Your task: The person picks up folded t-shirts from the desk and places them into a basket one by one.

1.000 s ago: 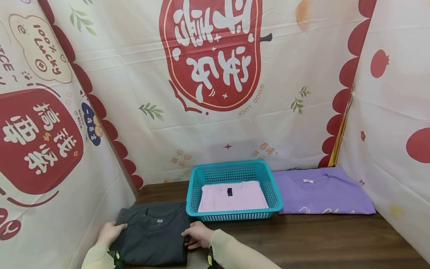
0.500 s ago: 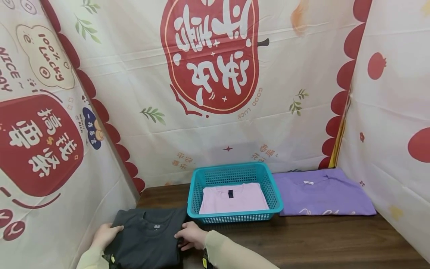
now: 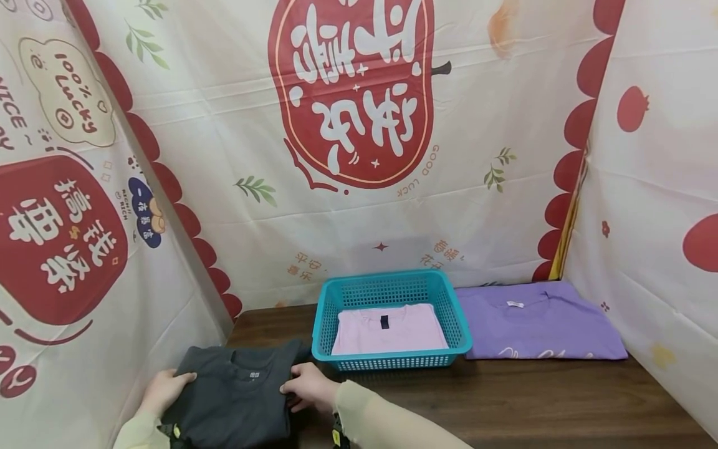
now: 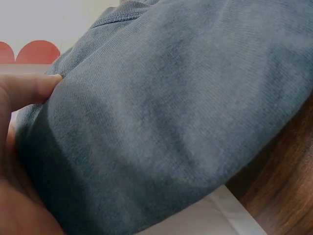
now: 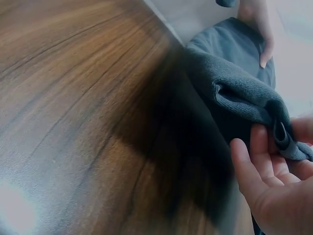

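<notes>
- While both hands are on it, the grey shirt [image 3: 235, 399] is at the left end of the desk [image 3: 505, 399] in the head view, folded, collar away from the person. Left hand [image 3: 162, 393] has its left edge pinched, right hand [image 3: 314, 388] has the right edge. Just right of it there's a teal basket [image 3: 392, 360] with a folded pink shirt [image 3: 392, 333] inside, and a purple shirt [image 3: 538, 324] lies right beside that. Printed cloth [image 3: 359, 224] hangs behind and along both sides.
- Left wrist view is mostly grey fabric. The left hand's thumb [image 4: 32, 88] is pressed on top, with the fingers mostly hidden behind the edge, so it's clamped on the shirt. Bit of wood at lower right.
- Right wrist view has the right hand gripping a rolled-up fold, thumb on one side, fingers on the other. Dark shadow on the wood next to it. Left hand's at the far end of the shirt. Can't tell if the fabric touches the desk.
</notes>
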